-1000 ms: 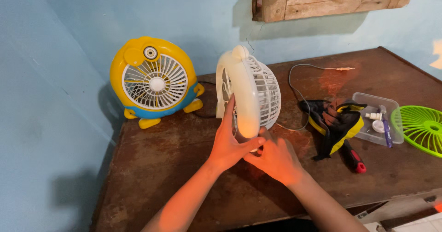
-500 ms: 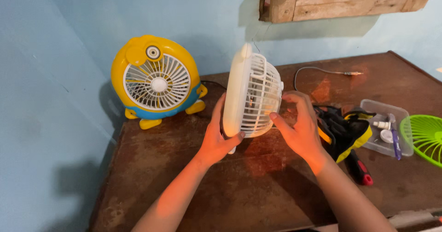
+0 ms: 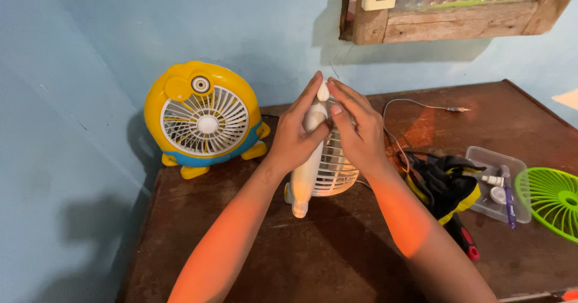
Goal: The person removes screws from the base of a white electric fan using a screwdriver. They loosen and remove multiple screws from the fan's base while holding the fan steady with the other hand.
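Observation:
A small white desk fan (image 3: 319, 173) stands upright on the brown wooden table (image 3: 289, 249), seen edge-on with its grille facing right. My left hand (image 3: 298, 131) clasps the upper left side of its round housing. My right hand (image 3: 355, 128) presses against the upper right side, over the grille. The fingertips of both hands meet at the top of the fan. Its feet rest on the table.
A yellow and blue cartoon-shaped fan (image 3: 201, 116) stands at the back left by the blue wall. To the right lie a black and yellow glove (image 3: 442, 182), a red-handled tool (image 3: 465, 243), a clear tray (image 3: 503, 179) of small parts, a green fan grille (image 3: 551, 200) and a thin cable (image 3: 415, 104).
Both hands have climbed from the lower part of the white fan to its top. The fan has turned from an angled view to edge-on and now stands on the table.

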